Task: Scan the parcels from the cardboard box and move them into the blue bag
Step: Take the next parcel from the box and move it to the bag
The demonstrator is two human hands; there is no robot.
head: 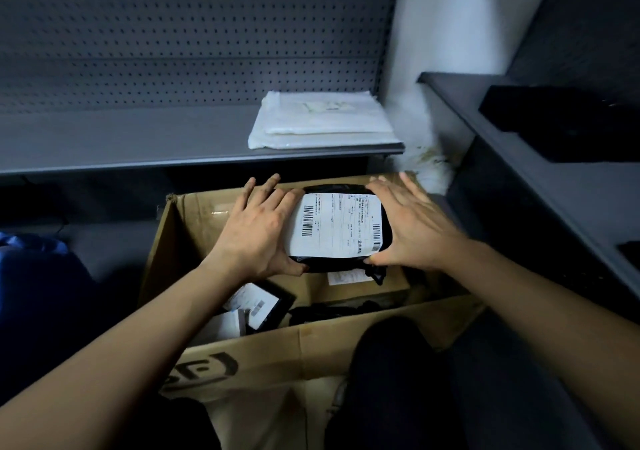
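Note:
A black plastic parcel (337,227) with a white barcode label faces up above the open cardboard box (311,338). My left hand (256,231) grips its left side, thumb hooked under the near edge and fingers reaching the far edge. My right hand (412,227) grips the right side the same way, thumb at the near right corner. Inside the box lie a brown carton parcel (346,288) and a small dark labelled parcel (258,305). The blue bag (31,276) sits on the floor at the far left, partly cut off.
A grey shelf (138,144) with a pegboard back runs behind the box and carries a stack of white plastic bags (322,120). A second shelf (540,179) on the right bears a black object (561,120). My dark-clad knee (391,363) presses against the box's near wall.

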